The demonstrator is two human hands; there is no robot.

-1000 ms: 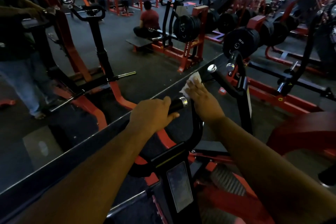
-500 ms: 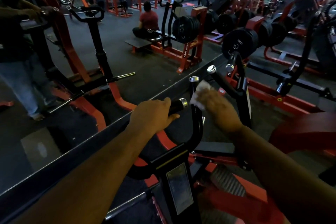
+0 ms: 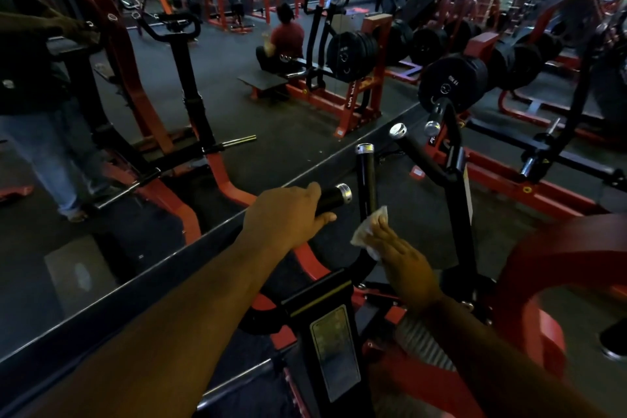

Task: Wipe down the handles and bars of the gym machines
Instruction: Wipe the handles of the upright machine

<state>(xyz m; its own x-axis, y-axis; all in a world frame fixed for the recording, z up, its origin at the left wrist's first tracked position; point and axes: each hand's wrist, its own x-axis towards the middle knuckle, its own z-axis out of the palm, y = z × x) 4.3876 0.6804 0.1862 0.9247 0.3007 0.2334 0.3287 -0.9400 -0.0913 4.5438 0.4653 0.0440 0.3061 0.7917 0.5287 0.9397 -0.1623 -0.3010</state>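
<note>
Left hand [image 3: 288, 217] clenched round the near horizontal grip [image 3: 330, 198], chrome cap poking out past the thumb. Right hand [image 3: 400, 258] flat-fingered, pressing a white wipe [image 3: 368, 231] against the lower stretch of the upright bar [image 3: 366, 176]. Bar's long axis running up and away from the right hand, just beside the left; unwiped length lying above, nearer the right.

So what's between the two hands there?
In the head view, the upright handle stands between the left hand and the right hand, which presses a cloth against it.
</note>
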